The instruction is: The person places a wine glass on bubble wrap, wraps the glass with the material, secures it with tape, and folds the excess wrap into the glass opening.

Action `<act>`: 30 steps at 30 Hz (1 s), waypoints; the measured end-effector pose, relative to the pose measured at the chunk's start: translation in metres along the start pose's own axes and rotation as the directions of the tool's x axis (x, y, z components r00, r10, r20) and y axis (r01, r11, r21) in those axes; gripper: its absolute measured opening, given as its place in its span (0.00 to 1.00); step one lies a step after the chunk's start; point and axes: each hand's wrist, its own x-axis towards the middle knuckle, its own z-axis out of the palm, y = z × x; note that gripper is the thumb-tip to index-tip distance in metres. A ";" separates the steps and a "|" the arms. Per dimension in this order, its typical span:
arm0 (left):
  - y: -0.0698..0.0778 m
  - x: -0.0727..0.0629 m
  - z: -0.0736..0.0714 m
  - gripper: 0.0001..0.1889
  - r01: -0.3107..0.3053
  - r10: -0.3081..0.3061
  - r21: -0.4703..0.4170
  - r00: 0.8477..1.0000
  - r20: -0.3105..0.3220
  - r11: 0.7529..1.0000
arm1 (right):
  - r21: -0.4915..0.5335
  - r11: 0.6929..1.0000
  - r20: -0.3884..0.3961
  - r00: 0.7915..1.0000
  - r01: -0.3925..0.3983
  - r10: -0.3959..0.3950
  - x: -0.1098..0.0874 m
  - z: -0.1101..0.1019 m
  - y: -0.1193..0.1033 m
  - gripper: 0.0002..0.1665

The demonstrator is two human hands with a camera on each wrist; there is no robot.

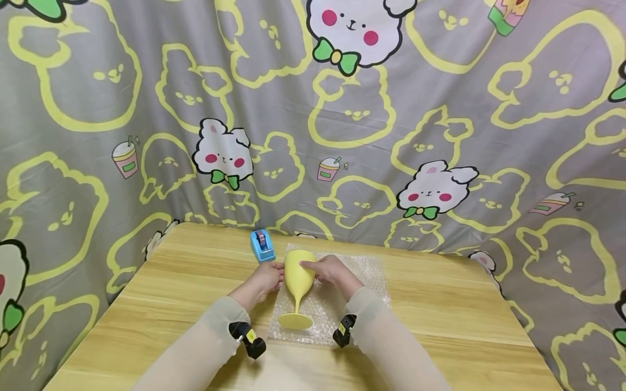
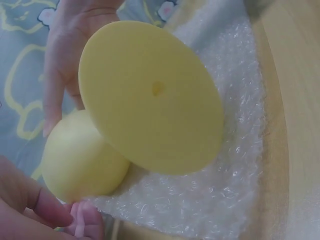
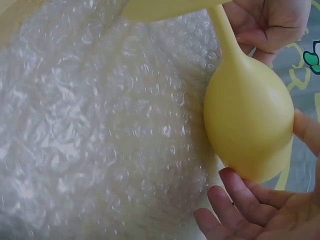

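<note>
A yellow goblet with a round bowl, thin stem and wide foot lies over a sheet of bubble wrap, its foot toward me. My right hand holds the bowl from the right, thumb on one side and fingers on the other, as the right wrist view shows. Beside the bowl on the left, my left hand pinches the edge of the bubble wrap between thumb and fingers. In the left wrist view the goblet's foot covers the stem and part of the bowl.
A blue tape dispenser stands at the back of the wooden table, just beyond my left hand. A patterned grey curtain hangs behind the table and along both sides. Black wrist cameras are strapped to both sleeves.
</note>
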 end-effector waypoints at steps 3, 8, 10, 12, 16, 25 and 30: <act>0.001 0.000 0.001 0.22 0.000 0.000 -0.014 1.000 0.007 1.000 | 0.005 1.000 0.002 1.000 0.002 -0.002 -0.001 -0.004 0.000 0.30; 0.002 -0.001 0.003 0.22 -0.010 0.011 -0.051 1.000 0.018 0.999 | 0.055 0.998 -0.011 1.000 0.022 -0.022 -0.002 -0.008 0.002 0.23; 0.002 -0.002 0.004 0.24 -0.016 0.017 -0.058 1.000 0.019 0.998 | 0.086 0.996 -0.019 0.999 0.029 -0.027 -0.002 -0.010 0.004 0.20; 0.003 -0.003 0.005 0.25 -0.022 0.023 -0.055 0.999 0.024 0.998 | 0.123 0.992 -0.019 0.999 0.030 -0.028 -0.004 -0.012 0.005 0.23; 0.004 -0.002 0.007 0.24 -0.034 0.035 -0.045 0.999 0.028 0.998 | 0.149 0.988 -0.027 0.999 0.044 -0.040 -0.006 -0.014 0.008 0.29; 0.005 -0.005 0.012 0.28 -0.075 0.075 -0.007 0.997 0.019 0.997 | 0.169 0.984 -0.014 0.998 0.057 -0.055 -0.008 -0.019 0.013 0.23; 0.005 -0.008 0.015 0.27 -0.093 0.093 -0.028 0.995 0.017 0.995 | 0.182 0.982 -0.010 0.999 0.054 -0.053 -0.008 -0.023 0.017 0.22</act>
